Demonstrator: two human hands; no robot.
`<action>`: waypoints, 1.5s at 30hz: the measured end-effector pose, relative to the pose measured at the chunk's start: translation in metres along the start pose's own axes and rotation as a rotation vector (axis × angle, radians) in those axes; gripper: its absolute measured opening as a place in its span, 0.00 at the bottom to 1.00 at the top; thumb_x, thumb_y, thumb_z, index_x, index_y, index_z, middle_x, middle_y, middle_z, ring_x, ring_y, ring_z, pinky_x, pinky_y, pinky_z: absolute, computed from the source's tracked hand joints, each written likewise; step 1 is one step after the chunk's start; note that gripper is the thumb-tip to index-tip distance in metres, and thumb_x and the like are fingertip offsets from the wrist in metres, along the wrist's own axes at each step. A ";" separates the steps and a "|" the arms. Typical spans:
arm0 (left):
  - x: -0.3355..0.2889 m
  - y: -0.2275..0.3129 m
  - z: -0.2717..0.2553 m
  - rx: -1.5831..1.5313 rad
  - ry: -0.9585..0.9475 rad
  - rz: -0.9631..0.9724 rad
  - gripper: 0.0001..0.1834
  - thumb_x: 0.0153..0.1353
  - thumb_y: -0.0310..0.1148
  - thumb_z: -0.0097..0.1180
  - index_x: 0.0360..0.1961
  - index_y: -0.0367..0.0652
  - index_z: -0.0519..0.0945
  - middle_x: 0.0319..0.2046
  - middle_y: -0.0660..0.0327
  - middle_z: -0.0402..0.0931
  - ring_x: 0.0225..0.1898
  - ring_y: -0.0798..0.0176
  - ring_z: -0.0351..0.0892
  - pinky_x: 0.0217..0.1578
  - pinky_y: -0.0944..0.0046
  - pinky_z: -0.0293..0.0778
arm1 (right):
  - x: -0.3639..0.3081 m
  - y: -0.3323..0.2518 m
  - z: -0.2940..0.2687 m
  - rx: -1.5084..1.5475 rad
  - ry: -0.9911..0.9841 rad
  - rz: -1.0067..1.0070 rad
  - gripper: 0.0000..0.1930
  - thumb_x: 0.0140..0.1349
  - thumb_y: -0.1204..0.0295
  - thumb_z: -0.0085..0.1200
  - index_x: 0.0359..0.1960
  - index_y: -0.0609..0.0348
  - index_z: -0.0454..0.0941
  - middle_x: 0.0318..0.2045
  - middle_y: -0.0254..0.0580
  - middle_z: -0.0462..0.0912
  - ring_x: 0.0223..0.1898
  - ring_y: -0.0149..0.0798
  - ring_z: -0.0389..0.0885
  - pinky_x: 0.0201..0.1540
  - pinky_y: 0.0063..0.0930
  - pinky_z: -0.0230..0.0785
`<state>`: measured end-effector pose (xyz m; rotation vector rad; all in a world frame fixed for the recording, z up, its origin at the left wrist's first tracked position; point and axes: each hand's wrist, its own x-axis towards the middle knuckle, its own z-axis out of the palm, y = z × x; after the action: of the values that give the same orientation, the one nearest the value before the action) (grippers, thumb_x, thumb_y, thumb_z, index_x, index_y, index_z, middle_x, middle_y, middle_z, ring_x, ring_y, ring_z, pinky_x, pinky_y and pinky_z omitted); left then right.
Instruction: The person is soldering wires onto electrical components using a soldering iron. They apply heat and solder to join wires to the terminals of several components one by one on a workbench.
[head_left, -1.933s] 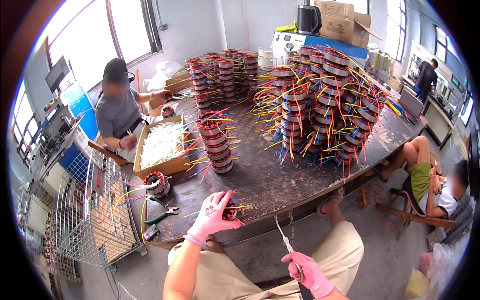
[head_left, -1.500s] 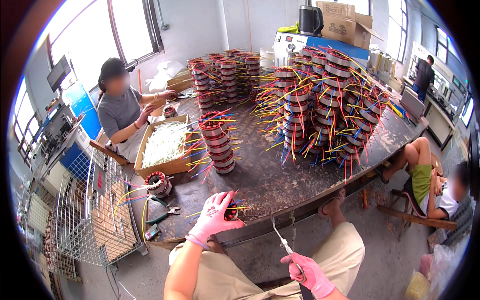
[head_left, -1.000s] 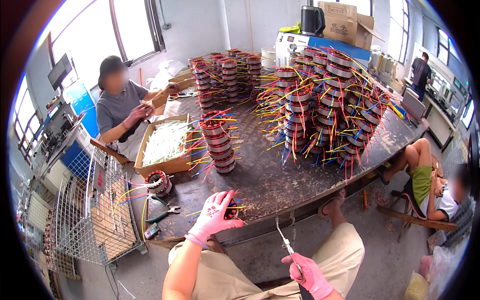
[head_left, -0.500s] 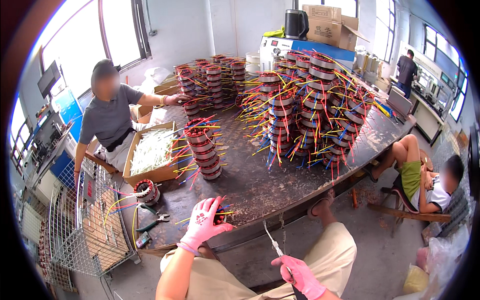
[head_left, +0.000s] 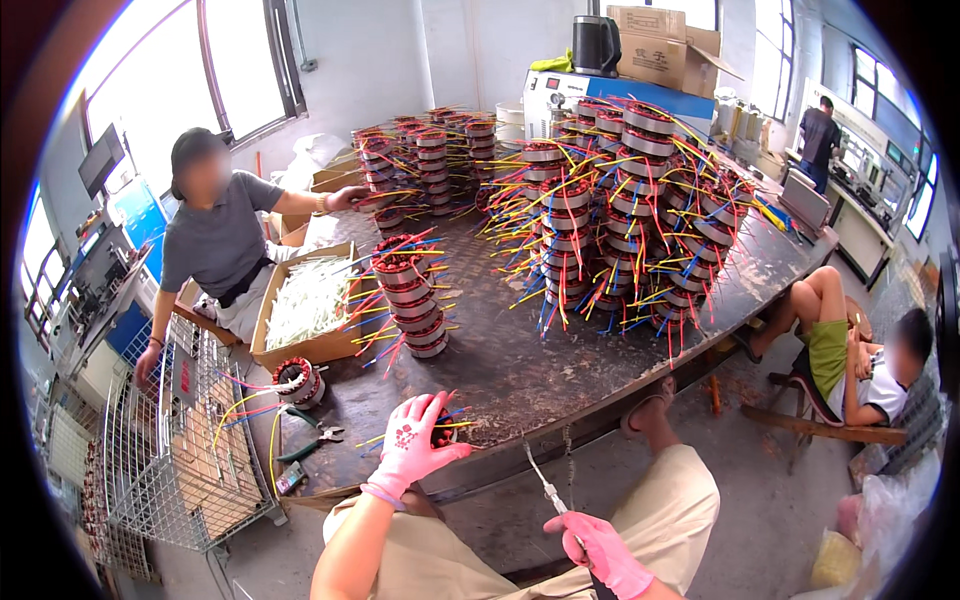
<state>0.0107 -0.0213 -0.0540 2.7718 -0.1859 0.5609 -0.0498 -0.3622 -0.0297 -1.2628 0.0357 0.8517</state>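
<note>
Your left hand [head_left: 412,440] still holds a stator [head_left: 442,433], right hand [head_left: 603,555] a tool [head_left: 549,490]; co-worker's hand [head_left: 147,362] now by cage [head_left: 150,480]; your work seems unchanged.

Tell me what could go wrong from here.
1. The leaning stack of wound stators at the right of the cluster might topple if the table is bumped.
2. The wound stator held by the left hand is near the table's front edge, so it could drop if the grip slips.
3. The right hand holds a long-tipped tool; brought closer, its tip might snag the coloured leads.
</note>
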 end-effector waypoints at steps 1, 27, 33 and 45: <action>0.000 0.000 0.000 -0.008 0.006 -0.001 0.52 0.41 0.59 0.72 0.64 0.40 0.70 0.57 0.51 0.70 0.58 0.43 0.69 0.61 0.47 0.64 | -0.001 -0.002 0.002 -0.009 0.003 0.003 0.25 0.73 0.52 0.47 0.49 0.67 0.78 0.16 0.24 0.65 0.17 0.20 0.56 0.20 0.18 0.47; 0.000 -0.002 -0.001 -0.006 -0.030 0.009 0.55 0.42 0.61 0.71 0.66 0.39 0.68 0.59 0.50 0.69 0.61 0.43 0.68 0.62 0.48 0.63 | 0.003 0.009 -0.005 -0.011 0.003 0.005 0.22 0.73 0.55 0.49 0.47 0.65 0.80 0.17 0.25 0.69 0.17 0.19 0.59 0.19 0.17 0.48; -0.001 -0.003 -0.015 -0.048 -0.081 0.009 0.59 0.39 0.59 0.73 0.68 0.35 0.63 0.62 0.43 0.66 0.65 0.40 0.65 0.65 0.48 0.62 | 0.004 0.014 -0.007 -0.032 0.014 0.009 0.21 0.73 0.56 0.48 0.48 0.65 0.80 0.17 0.25 0.69 0.17 0.19 0.60 0.19 0.17 0.49; -0.002 -0.015 -0.030 -0.110 -0.152 -0.078 0.54 0.33 0.46 0.78 0.64 0.37 0.69 0.55 0.45 0.73 0.53 0.42 0.77 0.54 0.53 0.74 | 0.011 0.015 0.004 -0.086 -0.022 0.114 0.20 0.74 0.57 0.47 0.52 0.62 0.78 0.17 0.21 0.66 0.18 0.17 0.54 0.20 0.16 0.43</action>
<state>0.0009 0.0030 -0.0331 2.7011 -0.1374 0.3113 -0.0522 -0.3525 -0.0452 -1.3419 0.0542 0.9746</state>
